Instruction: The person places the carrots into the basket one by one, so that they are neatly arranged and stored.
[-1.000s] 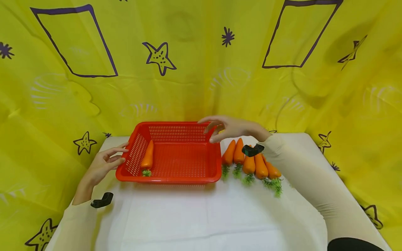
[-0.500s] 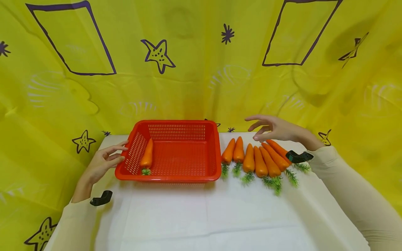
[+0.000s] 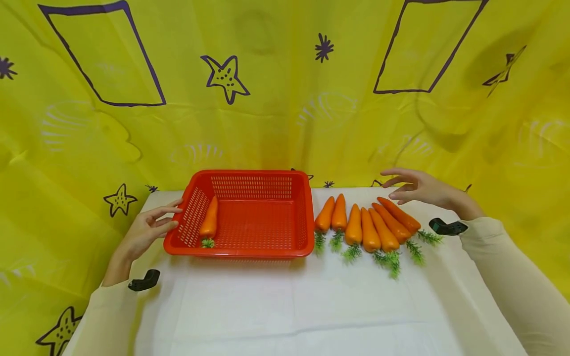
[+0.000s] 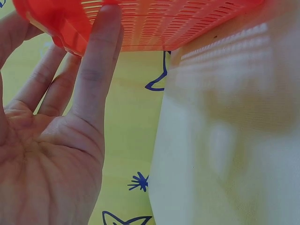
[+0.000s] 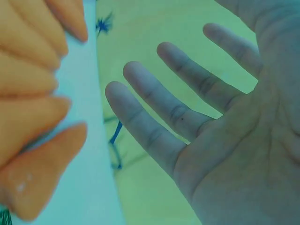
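Observation:
A red plastic basket (image 3: 249, 253) with slotted walls stands on the white table, and one orange carrot (image 3: 209, 220) with a green tuft lies along its left side. My left hand (image 3: 144, 232) rests its fingertips at the basket's left rim, fingers fairly straight; in the left wrist view the basket wall (image 4: 154, 28) shows just past the fingers. To the basket's right, several carrots (image 3: 354, 225) lie fanned out, tips away and leafy tops toward me. My right hand (image 3: 427, 190) hovers over the tip of the rightmost carrot (image 3: 401, 216), holding nothing, its fingers spread in the right wrist view.
A white cloth covers the table (image 3: 285, 301), reaching back to a yellow printed curtain (image 3: 276, 123) that hangs behind and at both sides. The curtain comes close to the right hand. Black cameras sit on both wrists.
My right hand has moved right from over the basket's right rim to above the far right carrots, uncovering them. The left hand and the basket have stayed in place.

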### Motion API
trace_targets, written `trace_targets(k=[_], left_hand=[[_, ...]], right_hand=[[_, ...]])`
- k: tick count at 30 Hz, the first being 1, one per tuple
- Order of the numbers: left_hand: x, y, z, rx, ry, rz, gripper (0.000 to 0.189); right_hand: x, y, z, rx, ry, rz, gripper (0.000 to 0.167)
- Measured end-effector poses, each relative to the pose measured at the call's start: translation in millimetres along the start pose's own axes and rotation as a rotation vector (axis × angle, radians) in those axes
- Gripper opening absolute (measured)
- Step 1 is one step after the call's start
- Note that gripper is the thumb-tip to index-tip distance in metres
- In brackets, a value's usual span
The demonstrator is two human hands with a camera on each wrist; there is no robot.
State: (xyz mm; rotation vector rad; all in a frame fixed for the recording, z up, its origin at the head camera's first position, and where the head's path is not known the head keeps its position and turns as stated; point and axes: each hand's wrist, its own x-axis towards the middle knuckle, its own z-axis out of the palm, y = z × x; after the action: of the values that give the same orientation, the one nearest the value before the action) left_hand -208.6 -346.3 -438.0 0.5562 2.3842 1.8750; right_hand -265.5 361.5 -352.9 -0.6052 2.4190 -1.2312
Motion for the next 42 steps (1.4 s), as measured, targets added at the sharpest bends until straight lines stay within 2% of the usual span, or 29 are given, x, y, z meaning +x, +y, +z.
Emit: trace_targets(k=[6, 11, 18, 27, 32, 42], left_hand=[[0.7, -1.4, -0.8, -0.021, -0.001, 0.007, 0.033], [1.1, -3.0, -1.7, -0.025, -0.004, 0.009, 0.033], [0.7, -3.9, -1.8, -0.021, -0.007, 0.011, 0.033], [-1.9, -3.2, -0.5, -0.028, -0.002, 0.005, 0.032], [-1.6, -3.4, 0.1, -0.027, -0.003, 0.002, 0.032], [-0.6, -3.4, -0.1, -0.056, -0.007, 0.003, 0.032]], right_hand=[[-4.3, 36, -12, -0.002, 0.023, 0.046, 0.065], [-11.0, 68, -15, 0.017, 0.026, 0.116, 0.061], [-17.7, 95, -11, 0.092, -0.071, 0.203, 0.066], [-13.3, 102, -9, 0.059, -0.144, 0.260, 0.066], [-11.1, 100, -7, 0.053, -0.146, 0.297, 0.069], [-10.1, 99, -4, 0.035, -0.130, 0.269, 0.063]])
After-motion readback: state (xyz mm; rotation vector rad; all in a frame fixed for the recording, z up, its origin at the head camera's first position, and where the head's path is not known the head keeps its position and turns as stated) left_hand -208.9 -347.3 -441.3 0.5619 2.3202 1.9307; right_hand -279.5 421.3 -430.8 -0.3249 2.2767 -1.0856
